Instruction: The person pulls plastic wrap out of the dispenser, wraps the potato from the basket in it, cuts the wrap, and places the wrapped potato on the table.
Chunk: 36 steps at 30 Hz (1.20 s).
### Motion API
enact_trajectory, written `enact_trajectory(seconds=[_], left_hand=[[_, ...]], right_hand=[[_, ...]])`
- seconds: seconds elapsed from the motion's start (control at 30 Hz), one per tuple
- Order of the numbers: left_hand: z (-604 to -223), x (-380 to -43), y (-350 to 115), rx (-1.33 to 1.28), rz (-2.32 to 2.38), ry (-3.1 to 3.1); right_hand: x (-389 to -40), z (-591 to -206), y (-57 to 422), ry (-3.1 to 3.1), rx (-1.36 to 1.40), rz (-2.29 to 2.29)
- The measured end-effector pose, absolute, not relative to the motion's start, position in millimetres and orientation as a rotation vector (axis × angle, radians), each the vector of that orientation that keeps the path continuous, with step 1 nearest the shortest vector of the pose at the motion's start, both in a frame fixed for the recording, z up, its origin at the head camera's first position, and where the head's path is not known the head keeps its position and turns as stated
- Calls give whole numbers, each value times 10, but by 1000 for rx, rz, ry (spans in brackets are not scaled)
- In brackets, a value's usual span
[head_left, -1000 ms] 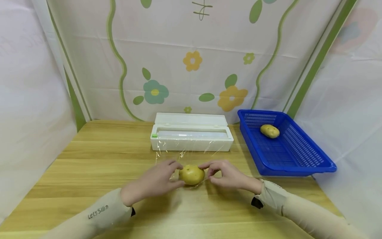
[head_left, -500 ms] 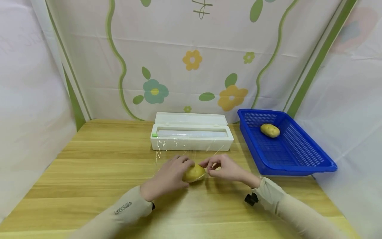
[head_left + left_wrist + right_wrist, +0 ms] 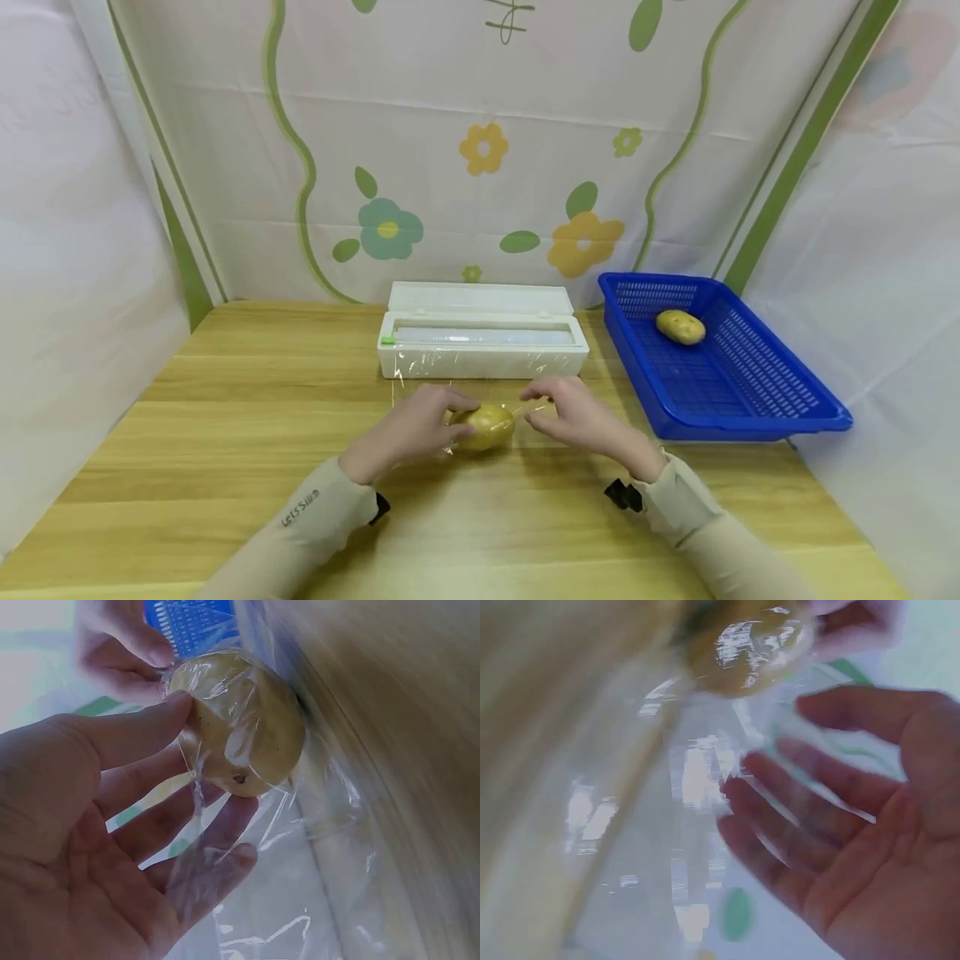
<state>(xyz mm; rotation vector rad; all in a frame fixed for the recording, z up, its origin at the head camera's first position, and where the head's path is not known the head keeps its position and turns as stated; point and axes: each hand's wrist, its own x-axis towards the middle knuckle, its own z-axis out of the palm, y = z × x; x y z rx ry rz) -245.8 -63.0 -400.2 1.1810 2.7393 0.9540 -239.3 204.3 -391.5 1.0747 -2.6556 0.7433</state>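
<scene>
From the head feed I have the potato (image 3: pixel 492 428) at the table (image 3: pixel 480 533) in front of the white box (image 3: pixel 483 365), with the left hand (image 3: pixel 408 432) gripping it; the right hand (image 3: pixel 579 418) is in front of the box's right end, and right of the box stands the blue basket (image 3: pixel 633 375) with a second potato (image 3: pixel 681 327) inside. My left wrist feed adds a dark pit (image 3: pixel 239 779) and clear film (image 3: pixel 240 745) over the pinched potato; my right wrist feed, partly blurred, shows the right fingers loosely spread, thumb apart; whether film touches them I cannot tell.
</scene>
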Motion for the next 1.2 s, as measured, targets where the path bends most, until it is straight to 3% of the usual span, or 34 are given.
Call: enact_trajectory(seconds=[0.17, 0.37, 1.2], left_hand=[[-4027, -2505, -664, 1236, 981, 2713], [-4057, -2533, -697, 1243, 1014, 2686], [-4116, -2633, -741, 1163, 973, 2728]], right_hand=[[-2225, -3775, 1925, -2376, 1268, 568], [-2250, -3876, 1822, -2210, 1458, 462], [-2616, -4153, 1694, -2153, 1364, 301]])
